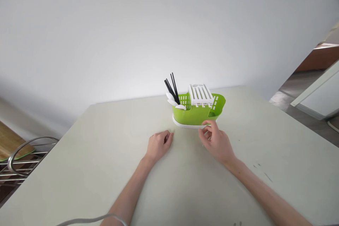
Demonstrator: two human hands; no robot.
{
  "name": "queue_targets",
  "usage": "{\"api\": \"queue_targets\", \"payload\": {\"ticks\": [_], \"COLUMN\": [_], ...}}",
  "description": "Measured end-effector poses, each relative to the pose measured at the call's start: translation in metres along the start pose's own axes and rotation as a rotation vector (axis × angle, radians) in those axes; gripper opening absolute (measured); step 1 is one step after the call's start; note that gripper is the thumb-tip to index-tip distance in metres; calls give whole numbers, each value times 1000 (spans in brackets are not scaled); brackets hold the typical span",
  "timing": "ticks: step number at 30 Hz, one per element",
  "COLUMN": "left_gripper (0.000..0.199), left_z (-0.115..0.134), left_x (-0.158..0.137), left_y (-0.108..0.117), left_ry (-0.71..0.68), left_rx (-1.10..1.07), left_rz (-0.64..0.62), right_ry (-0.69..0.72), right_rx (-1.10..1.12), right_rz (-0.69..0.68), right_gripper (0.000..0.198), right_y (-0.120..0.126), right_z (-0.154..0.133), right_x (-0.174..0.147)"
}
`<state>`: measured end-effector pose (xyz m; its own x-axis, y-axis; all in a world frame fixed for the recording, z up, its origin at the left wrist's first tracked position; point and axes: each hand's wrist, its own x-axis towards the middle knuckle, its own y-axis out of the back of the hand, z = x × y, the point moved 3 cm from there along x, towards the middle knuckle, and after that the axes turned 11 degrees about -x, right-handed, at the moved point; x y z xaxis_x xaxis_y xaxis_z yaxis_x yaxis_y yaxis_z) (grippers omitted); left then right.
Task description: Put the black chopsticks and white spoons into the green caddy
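A green plastic cutlery drainer (197,113) on a white base stands on the pale table (92,148), near its far edge. Black chopsticks (172,90) and white spoons (174,103) stick up from its left compartment; a white slotted insert (200,94) sits on top. My right hand (215,141) touches the drainer's front lower edge with its fingertips and thumb. My left hand (159,143) rests on the table just left of the drainer, fingers loosely curled, holding nothing.
A metal wire rack (18,162) and a wooden board (10,143) lie off the table's left edge. A white wall rises behind the table. Floor and a white panel (317,93) show at right. A white cable (87,220) crosses the bottom edge.
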<state>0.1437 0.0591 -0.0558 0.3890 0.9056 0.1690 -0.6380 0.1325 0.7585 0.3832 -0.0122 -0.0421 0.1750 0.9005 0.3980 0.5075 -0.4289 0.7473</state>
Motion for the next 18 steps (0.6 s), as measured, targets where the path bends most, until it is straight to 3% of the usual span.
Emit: {"api": "queue_targets", "payload": {"ticks": [5, 12, 18], "left_gripper": [43, 43, 42], "left_z": [0, 2, 2], "left_x": [0, 0, 0], "left_y": [0, 1, 0], "left_ry": [-6, 0, 1], "left_rx": [6, -2, -5], "left_rz": [5, 4, 5], "right_ry": [-114, -107, -69], "right_rx": [-20, -195, -263], "right_rz": [120, 75, 81], "right_gripper": [56, 49, 55], "right_y": [5, 10, 9], "right_z": [12, 27, 37], "right_x": [3, 28, 31]}}
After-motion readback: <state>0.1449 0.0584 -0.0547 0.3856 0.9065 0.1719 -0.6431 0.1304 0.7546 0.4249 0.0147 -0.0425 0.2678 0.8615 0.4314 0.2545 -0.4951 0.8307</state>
